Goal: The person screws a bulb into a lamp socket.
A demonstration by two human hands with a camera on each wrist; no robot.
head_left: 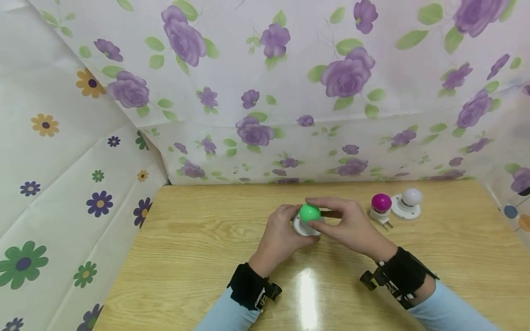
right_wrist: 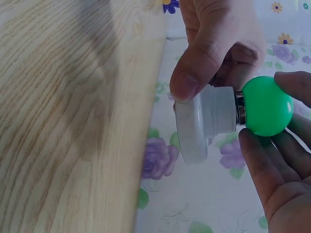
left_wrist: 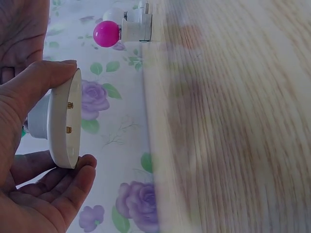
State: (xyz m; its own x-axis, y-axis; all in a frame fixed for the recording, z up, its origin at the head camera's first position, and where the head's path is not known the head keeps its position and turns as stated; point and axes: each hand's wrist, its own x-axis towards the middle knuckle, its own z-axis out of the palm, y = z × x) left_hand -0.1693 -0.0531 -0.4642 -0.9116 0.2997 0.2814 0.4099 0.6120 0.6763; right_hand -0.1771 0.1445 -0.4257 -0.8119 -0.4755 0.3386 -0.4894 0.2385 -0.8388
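My left hand (head_left: 284, 235) grips a round white lamp holder (right_wrist: 192, 126) by its rim, thumb on one side and fingers on the other. Two brass screws show on the hollow underside of the holder in the left wrist view. A green light bulb (right_wrist: 267, 106) sits at the mouth of the holder, with a strip of its metal base visible between them. The fingertips and thumb of my right hand (head_left: 352, 225) pinch the green bulb from opposite sides. Both hands hold these parts above the wooden table (head_left: 198, 257).
At the back right of the table a magenta bulb (head_left: 381, 202) sits in a white plug-in socket (head_left: 380, 215) with two prongs. Beside it a white bulb (head_left: 411, 196) stands in a round white holder (head_left: 399, 209). Flowered sheets (head_left: 248, 69) hang behind and at the sides.
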